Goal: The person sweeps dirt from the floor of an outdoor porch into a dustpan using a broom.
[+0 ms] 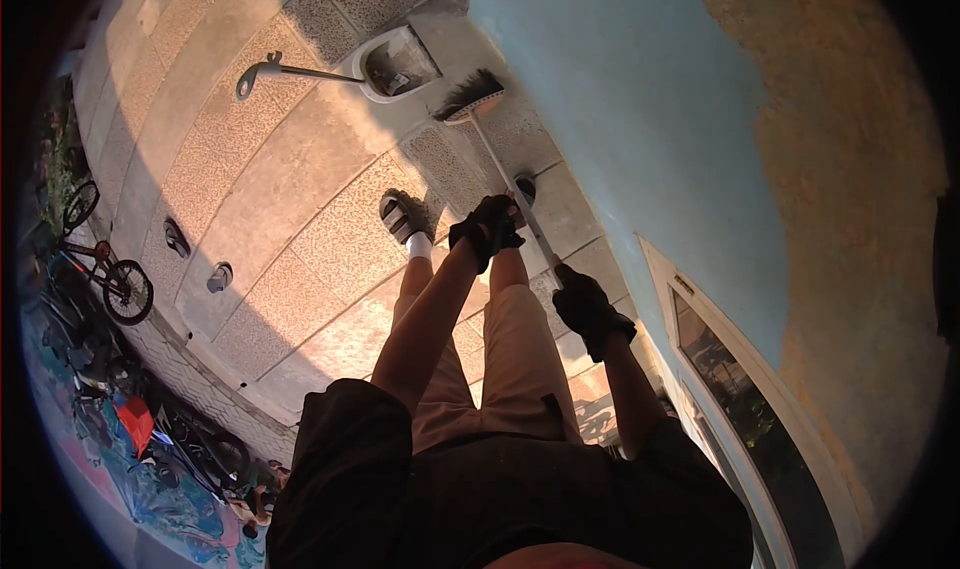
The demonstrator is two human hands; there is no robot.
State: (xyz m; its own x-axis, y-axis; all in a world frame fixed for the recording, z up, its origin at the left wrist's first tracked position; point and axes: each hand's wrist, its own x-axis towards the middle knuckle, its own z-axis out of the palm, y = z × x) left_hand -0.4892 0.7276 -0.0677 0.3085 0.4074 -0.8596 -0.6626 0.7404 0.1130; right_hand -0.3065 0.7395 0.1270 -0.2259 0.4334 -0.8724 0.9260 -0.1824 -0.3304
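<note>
A long-handled broom slants across the paving, its dark bristles spread on the floor close to the wall. My right hand, in a black glove, is wrapped round the upper end of the handle. Farther down the shaft, my left hand is closed on it, also in a black glove that leaves the fingertips bare. Just left of the broom head lies a pale dustpan with some debris inside. Its long grey handle points left, away from the broom. Neither hand touches the dustpan.
A blue and tan wall rises on the right, with a framed window nearer me. Loose sandals lie on the left paving. Bicycles stand beyond the kerb. My sandalled foot is below the dustpan.
</note>
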